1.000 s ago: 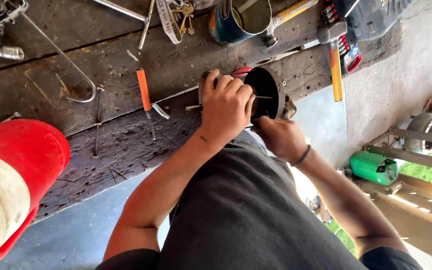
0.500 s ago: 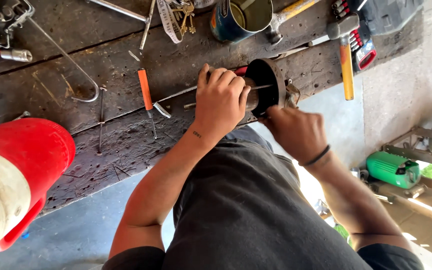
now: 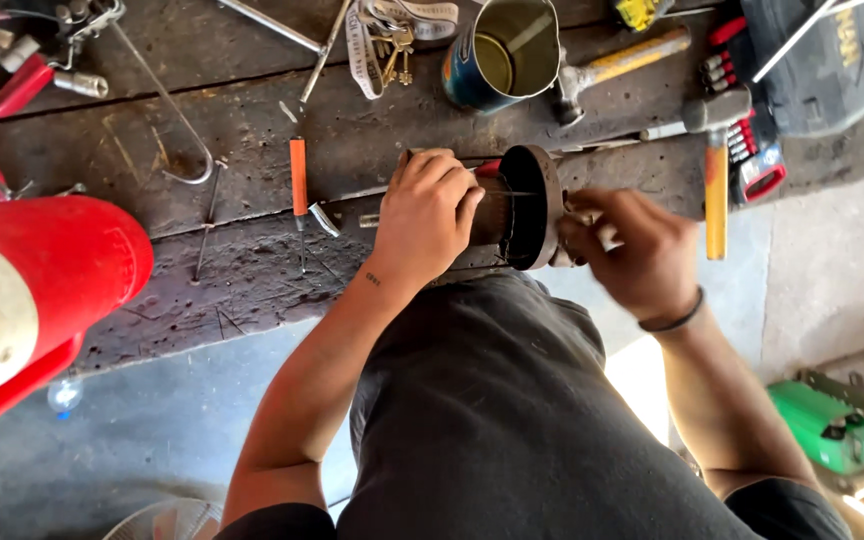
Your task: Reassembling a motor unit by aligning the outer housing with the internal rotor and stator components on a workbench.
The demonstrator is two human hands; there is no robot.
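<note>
My left hand (image 3: 430,215) grips a dark cylindrical metal part (image 3: 524,205), like a motor housing with a round flange, lying at the front edge of a worn wooden workbench (image 3: 252,270). My right hand (image 3: 632,245), blurred from motion and wearing a dark wristband, is at the part's right end, fingers curled against it. Whether it holds a small piece there is hidden by the blur.
An orange-handled screwdriver (image 3: 298,185), a metal hook (image 3: 177,120), keys (image 3: 392,45), an open tin can (image 3: 502,50), a wooden-handled hammer (image 3: 612,65), a yellow-handled hammer (image 3: 717,190) and a red socket set (image 3: 752,150) lie on the bench. A red cylinder (image 3: 42,290) stands at left, a green container (image 3: 822,425) at lower right.
My right hand has risen from below the bench edge up to the right end of the metal part. My left hand has kept its grip on the part.
</note>
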